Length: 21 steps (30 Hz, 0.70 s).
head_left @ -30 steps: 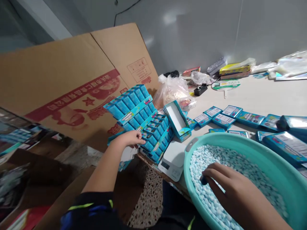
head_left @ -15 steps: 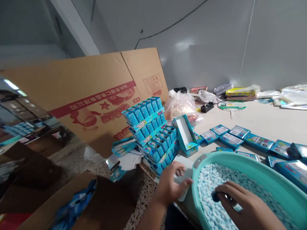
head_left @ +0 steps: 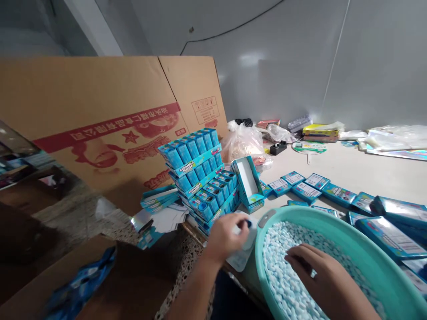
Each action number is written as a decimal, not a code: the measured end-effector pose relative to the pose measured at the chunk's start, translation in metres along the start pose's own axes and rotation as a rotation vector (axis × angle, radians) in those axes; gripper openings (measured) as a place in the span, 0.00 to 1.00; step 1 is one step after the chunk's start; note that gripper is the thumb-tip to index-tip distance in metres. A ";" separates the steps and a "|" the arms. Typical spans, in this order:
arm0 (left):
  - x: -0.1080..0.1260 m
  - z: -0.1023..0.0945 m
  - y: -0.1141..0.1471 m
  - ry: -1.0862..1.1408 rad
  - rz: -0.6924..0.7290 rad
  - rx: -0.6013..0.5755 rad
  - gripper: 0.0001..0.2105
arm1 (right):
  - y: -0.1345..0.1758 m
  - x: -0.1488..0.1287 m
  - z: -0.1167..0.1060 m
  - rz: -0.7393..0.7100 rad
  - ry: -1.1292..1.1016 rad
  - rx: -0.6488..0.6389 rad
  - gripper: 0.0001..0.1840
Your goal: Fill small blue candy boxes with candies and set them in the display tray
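Observation:
My left hand (head_left: 227,238) is closed, pinching a small dark blue round cap-like piece (head_left: 248,223) between thumb and fingertips. Beneath it lies a translucent white plastic tray or lid (head_left: 240,260) at the table edge, partly covered. My right hand (head_left: 320,273) hovers low over a turquoise basin (head_left: 336,217), its fingers curled together; what they hold, if anything, is hidden. Pale blue and white candies (head_left: 276,249) fill the basin's bottom. Left of it, blue display boxes packed with small blue cartons (head_left: 196,178) stand stacked.
An open display box (head_left: 248,180) leans beside the stack. Blue boxes (head_left: 338,194) lie across the table behind the basin. A large cardboard sheet (head_left: 110,98) rises at left, with an open carton (head_left: 110,284) below. Plastic bags (head_left: 245,140) and a fan (head_left: 308,148) sit farther back.
The dark blue piece was in my right hand's fingers and is now in my left hand's. My left hand has gone from open to pinching. The view has swung slightly left.

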<state>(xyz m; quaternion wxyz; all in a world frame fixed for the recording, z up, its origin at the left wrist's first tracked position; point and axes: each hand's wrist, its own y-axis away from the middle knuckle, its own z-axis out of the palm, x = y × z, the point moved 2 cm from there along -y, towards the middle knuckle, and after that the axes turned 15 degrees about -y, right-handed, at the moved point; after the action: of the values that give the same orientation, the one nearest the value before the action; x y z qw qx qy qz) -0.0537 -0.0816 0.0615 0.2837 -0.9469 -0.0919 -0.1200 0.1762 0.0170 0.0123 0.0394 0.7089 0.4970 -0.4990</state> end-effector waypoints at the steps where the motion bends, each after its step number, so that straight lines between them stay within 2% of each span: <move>1: -0.014 -0.015 -0.008 -0.129 -0.082 0.014 0.09 | 0.000 -0.002 -0.001 -0.005 0.006 0.004 0.14; 4: -0.056 -0.055 -0.032 -0.378 -0.295 0.029 0.09 | 0.002 -0.008 -0.005 -0.019 0.028 0.024 0.15; 5: -0.069 -0.064 -0.039 -0.415 -0.373 -0.038 0.09 | 0.002 -0.010 -0.005 -0.020 0.036 0.026 0.15; 7: -0.088 -0.071 -0.052 -0.450 -0.486 -0.249 0.10 | 0.003 -0.013 -0.006 -0.022 0.048 0.019 0.15; 10: -0.102 -0.071 -0.073 -0.433 -0.488 -0.470 0.09 | 0.003 -0.015 -0.007 -0.020 0.065 0.014 0.16; 14: -0.108 -0.068 -0.099 -0.430 -0.459 -0.648 0.08 | 0.002 -0.016 -0.006 -0.007 0.087 0.007 0.19; 18: -0.110 -0.067 -0.116 -0.438 -0.497 -0.844 0.11 | 0.002 -0.017 -0.004 -0.010 0.091 -0.009 0.20; 21: -0.111 -0.066 -0.124 -0.465 -0.527 -0.941 0.12 | 0.002 -0.019 -0.004 -0.013 0.086 -0.026 0.19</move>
<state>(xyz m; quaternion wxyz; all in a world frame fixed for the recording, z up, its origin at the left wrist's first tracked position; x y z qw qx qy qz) -0.2007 -0.0281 0.1477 -0.2340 -0.9177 -0.3211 -0.0034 0.1802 0.0058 0.0274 0.0241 0.7258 0.5093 -0.4619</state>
